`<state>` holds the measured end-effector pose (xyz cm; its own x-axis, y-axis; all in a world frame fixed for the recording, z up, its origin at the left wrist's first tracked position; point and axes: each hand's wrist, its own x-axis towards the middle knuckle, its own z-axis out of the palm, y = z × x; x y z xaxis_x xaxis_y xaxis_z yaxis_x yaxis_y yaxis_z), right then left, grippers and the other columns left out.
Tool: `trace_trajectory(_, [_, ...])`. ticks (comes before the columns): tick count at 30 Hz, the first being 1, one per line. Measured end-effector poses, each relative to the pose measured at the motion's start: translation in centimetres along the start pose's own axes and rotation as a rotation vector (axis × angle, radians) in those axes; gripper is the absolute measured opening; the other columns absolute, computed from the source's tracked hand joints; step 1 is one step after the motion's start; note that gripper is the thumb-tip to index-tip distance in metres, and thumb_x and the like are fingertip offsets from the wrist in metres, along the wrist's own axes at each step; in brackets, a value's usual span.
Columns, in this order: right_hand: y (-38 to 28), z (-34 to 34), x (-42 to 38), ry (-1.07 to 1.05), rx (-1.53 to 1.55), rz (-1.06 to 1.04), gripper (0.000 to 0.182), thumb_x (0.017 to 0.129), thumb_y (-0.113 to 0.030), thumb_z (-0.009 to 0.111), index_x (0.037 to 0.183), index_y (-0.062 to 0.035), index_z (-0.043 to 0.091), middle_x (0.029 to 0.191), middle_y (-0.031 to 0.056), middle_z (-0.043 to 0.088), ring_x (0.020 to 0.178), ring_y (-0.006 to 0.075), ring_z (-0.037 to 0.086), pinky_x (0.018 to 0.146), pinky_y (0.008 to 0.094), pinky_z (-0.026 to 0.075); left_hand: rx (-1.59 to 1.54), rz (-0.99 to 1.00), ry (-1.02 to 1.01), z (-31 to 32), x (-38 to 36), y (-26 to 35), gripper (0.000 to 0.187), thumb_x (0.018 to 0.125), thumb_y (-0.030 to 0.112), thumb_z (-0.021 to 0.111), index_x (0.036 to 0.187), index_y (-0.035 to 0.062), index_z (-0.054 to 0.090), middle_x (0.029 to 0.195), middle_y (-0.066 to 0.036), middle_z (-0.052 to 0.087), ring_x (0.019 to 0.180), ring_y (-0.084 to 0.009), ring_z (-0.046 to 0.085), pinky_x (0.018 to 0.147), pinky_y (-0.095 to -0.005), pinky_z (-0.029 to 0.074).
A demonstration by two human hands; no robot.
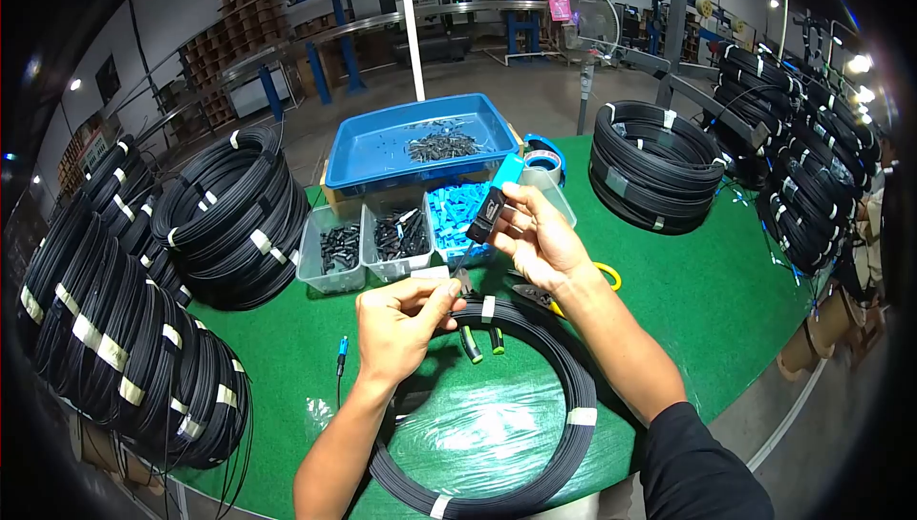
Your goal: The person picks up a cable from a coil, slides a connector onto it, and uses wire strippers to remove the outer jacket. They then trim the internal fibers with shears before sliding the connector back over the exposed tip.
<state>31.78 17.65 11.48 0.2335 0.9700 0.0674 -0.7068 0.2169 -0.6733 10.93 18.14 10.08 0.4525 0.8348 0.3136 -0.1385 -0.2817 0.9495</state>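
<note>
My right hand (543, 243) is raised over the green table, its fingers closed around a black and blue handheld tool (487, 214). The tool is tilted, blue end up, and its black end points down toward my left hand (396, 324). That hand pinches a thin black cable (465, 260) between thumb and forefinger, and the cable runs up toward the tool. Below both hands lies a taped coil of black cable (580, 382). Pliers with black and green handles (470, 344) lie across the coil's far side. Yellow-handled scissors (611, 277) rest by my right wrist.
Clear bins of black parts (330, 276) and blue connectors (449, 248) stand before a blue tray (349, 152). Cable coils flank the table on the left (224, 224) and right (659, 167). A blue-tipped cable end (342, 350) lies left of my forearm.
</note>
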Motion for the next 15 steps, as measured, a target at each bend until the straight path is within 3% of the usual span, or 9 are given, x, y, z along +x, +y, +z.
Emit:
trace_trajectory(11, [0.28, 0.48, -0.53, -0.075, -0.131, -0.101, 0.028, 0.089, -0.023, 0.068, 0.107, -0.0046, 0.057, 0.106, 0.0066, 0.063, 0.097, 0.0173, 0.064, 0.085, 0.0366, 0.057, 0.042, -0.012, 0.034, -0.05, 0.04, 0.14, 0.02, 0.09, 0.012, 0.071, 0.099, -0.0058, 0.071, 0.08, -0.013, 0.072, 0.069, -0.0134, 0.069, 0.056, -0.023, 0.056])
trace_trajectory(15, [0.6, 0.94, -0.92, -0.067, -0.188, -0.216, 0.033, 0.088, -0.02, 0.067, 0.115, -0.0072, 0.053, 0.107, 0.0044, 0.062, 0.098, 0.0141, 0.063, 0.079, 0.0364, 0.059, 0.107, -0.009, 0.041, 0.2, -0.24, 0.36, 0.018, 0.09, 0.011, 0.07, 0.098, -0.0053, 0.072, 0.08, -0.012, 0.072, 0.069, -0.0132, 0.07, 0.053, -0.0224, 0.055])
